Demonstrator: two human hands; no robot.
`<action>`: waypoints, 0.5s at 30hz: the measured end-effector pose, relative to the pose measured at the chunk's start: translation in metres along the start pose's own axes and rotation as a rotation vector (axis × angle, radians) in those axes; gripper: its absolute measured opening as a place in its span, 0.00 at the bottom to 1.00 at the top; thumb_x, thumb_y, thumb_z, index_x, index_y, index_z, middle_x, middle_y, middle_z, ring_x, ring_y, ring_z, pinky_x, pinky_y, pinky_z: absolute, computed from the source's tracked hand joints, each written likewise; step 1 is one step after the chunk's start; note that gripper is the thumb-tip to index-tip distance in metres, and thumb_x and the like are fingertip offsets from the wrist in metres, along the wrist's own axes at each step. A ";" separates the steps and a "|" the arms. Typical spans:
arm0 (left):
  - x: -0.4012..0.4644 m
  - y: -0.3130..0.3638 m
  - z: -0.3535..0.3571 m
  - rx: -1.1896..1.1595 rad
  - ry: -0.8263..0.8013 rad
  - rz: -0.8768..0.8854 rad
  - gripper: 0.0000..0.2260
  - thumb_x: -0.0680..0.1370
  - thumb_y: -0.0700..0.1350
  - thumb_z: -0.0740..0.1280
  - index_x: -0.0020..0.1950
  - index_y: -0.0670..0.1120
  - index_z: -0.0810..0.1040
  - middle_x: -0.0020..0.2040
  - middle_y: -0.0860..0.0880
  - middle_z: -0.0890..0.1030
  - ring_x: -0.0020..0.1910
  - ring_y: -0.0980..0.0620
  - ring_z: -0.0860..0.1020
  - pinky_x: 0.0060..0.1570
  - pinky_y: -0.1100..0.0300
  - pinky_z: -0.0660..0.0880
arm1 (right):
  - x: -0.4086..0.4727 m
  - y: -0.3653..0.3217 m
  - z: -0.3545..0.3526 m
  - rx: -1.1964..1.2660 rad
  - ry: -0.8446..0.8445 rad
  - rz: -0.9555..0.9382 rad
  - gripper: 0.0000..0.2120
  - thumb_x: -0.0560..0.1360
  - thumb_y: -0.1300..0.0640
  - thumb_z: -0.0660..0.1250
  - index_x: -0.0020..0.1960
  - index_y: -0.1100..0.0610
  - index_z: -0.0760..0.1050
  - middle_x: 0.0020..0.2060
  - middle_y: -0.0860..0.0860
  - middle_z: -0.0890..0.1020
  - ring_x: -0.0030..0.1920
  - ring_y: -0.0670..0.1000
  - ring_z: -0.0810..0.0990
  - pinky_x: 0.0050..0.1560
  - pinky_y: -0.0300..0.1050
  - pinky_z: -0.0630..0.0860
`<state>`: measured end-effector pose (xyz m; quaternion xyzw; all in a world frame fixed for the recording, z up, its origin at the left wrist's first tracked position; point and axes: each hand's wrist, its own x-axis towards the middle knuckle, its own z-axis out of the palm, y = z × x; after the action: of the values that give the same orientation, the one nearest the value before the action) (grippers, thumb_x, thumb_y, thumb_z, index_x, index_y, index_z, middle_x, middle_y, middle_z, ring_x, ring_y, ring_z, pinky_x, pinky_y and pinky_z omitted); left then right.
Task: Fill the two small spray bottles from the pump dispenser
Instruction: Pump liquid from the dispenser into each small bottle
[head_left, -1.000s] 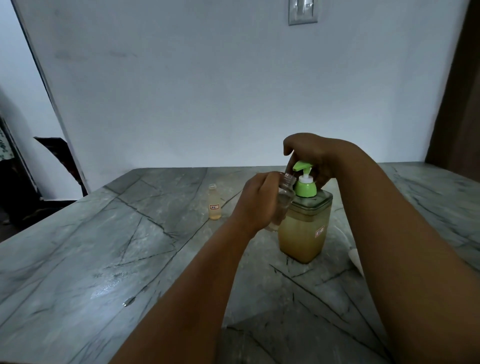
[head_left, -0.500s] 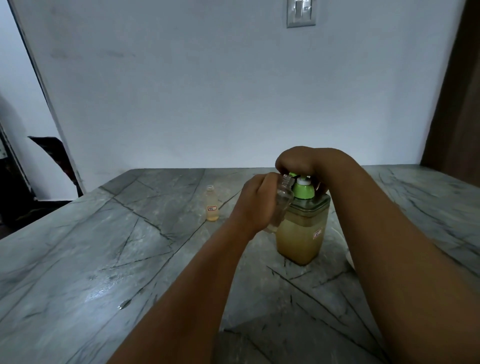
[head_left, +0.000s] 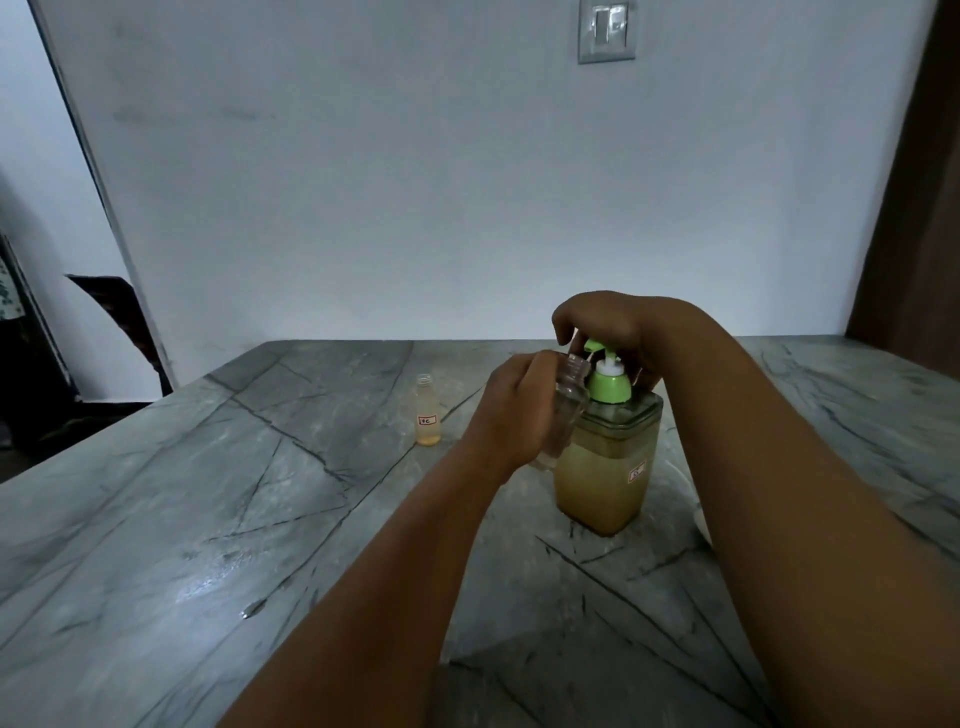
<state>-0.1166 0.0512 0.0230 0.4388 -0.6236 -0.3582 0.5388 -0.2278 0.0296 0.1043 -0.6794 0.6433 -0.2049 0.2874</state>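
Note:
A square pump dispenser (head_left: 602, 483) with yellowish liquid and a green pump head (head_left: 609, 385) stands on the grey marble table (head_left: 208, 519). My left hand (head_left: 511, 410) grips a small clear bottle (head_left: 565, 415), tilted so that its open mouth sits just under the green nozzle. My right hand (head_left: 613, 322) arches over the pump head with its fingers curled down around it. The pump head stands raised. A second small bottle (head_left: 428, 421), uncapped, labelled and holding some yellowish liquid, stands upright to the left, apart from both hands.
The table runs back to a white wall with a light switch (head_left: 606, 31). A dark chair (head_left: 114, 312) stands past the table's left corner, and a brown door (head_left: 914, 208) is at the right. A small white object (head_left: 698, 519) peeks out beside my right forearm.
Half a second ago my right hand had the pump head pressed down. It has since risen with my hand. The held bottle stays at the nozzle.

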 end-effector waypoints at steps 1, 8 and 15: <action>0.001 0.000 0.000 0.002 0.001 -0.007 0.15 0.80 0.44 0.55 0.38 0.44 0.76 0.36 0.41 0.78 0.37 0.42 0.75 0.42 0.46 0.71 | -0.001 -0.001 0.001 -0.033 0.006 -0.013 0.05 0.76 0.58 0.57 0.44 0.60 0.66 0.34 0.55 0.68 0.30 0.53 0.65 0.35 0.40 0.65; 0.002 -0.003 0.000 0.014 -0.005 -0.001 0.15 0.78 0.47 0.56 0.40 0.39 0.76 0.37 0.42 0.77 0.39 0.41 0.75 0.43 0.42 0.73 | 0.002 0.002 0.007 -0.083 -0.019 -0.030 0.04 0.77 0.58 0.55 0.45 0.58 0.67 0.37 0.56 0.68 0.31 0.54 0.65 0.36 0.41 0.66; 0.000 0.000 0.000 0.013 0.009 -0.016 0.15 0.80 0.44 0.54 0.41 0.42 0.76 0.42 0.33 0.78 0.39 0.40 0.75 0.44 0.42 0.73 | 0.012 0.007 -0.005 0.122 -0.051 0.073 0.17 0.73 0.47 0.59 0.45 0.61 0.74 0.37 0.57 0.75 0.36 0.57 0.73 0.41 0.46 0.71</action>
<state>-0.1165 0.0508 0.0229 0.4490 -0.6198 -0.3565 0.5359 -0.2351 0.0172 0.1023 -0.6417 0.6465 -0.2157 0.3518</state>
